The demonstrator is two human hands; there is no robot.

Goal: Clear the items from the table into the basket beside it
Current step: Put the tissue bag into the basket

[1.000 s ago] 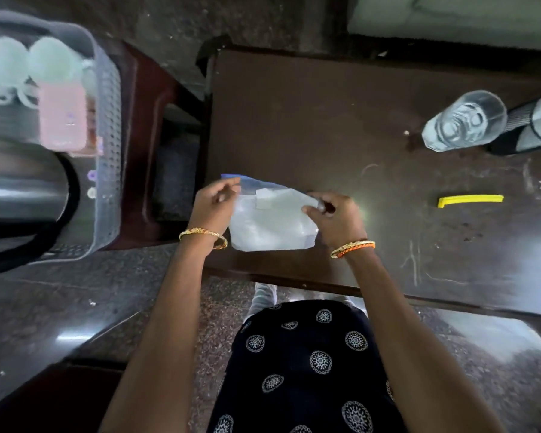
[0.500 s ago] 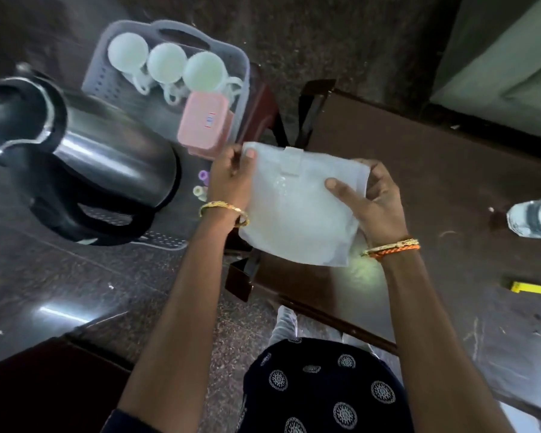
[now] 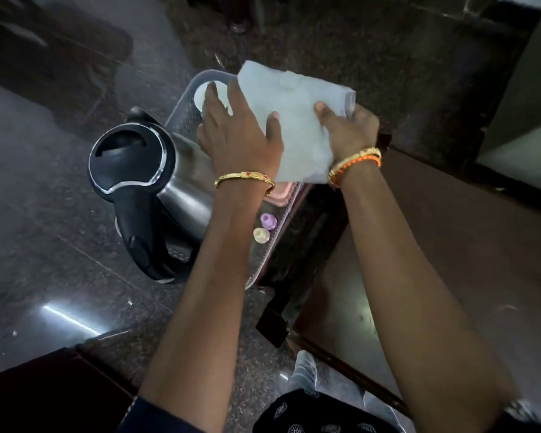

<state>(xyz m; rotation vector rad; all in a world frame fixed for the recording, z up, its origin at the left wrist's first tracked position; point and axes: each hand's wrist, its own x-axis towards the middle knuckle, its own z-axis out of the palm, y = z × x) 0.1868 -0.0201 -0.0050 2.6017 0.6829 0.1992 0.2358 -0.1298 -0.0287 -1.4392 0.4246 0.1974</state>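
Note:
I hold a white translucent pouch [image 3: 297, 120] with both hands above the grey plastic basket [image 3: 211, 77]. My left hand [image 3: 239, 137] grips its left edge, thumb on top. My right hand [image 3: 347, 132] grips its right side. The pouch covers most of the basket's far half. Inside the basket lie a steel electric kettle [image 3: 156, 189] with a black lid and handle, a white cup [image 3: 205, 96] partly hidden by my left hand, a pink box [image 3: 283, 192] mostly hidden under the pouch, and two small spools, purple [image 3: 268, 220] and cream [image 3: 261, 235].
The basket sits on a dark stool [image 3: 306, 232] left of the brown table [image 3: 450, 245]. A polished dark stone floor [image 3: 44, 245] surrounds them. A dark wooden piece [image 3: 44, 395] fills the bottom left corner. My patterned clothing [image 3: 310, 414] shows at the bottom.
Both hands lifted the pouch off the table and carried it left, over the basket. The view swung left, so the bottle and yellow item on the table are out of sight.

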